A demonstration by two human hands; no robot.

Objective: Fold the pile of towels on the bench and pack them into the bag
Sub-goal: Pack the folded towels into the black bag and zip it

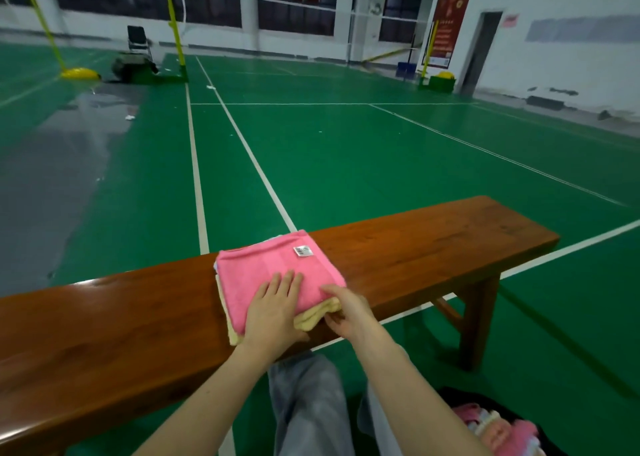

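- Towel stack (pixel 249 275) is sitting mid-bench (pixel 433 247), overhanging the bench's near edge a little. Pink towel (pixel 277 259) is on top, yellow towel (pixel 318 311) under it, and a pale edge is peeking out toward the bench's far edge.
- Left hand (pixel 273 303) is pressing flat on the pink top, fingers straight and close together.
- Right hand (pixel 346 311) is pinching the stack's corner at the bench's near edge, thumb on top, fingers curling under the yellow layer.
- Judging: folding looks done, so lifting the stack is the step in hand.
- Advising: slide the right fingers fully under the bottom layer, clamp from above with the left palm, and lift it as one block so no layers are sliding.
- Bag (pixel 450 395) is lying open on the floor, near side of the bench, with pink fabric inside. Carry the stack level and lower it in flat.
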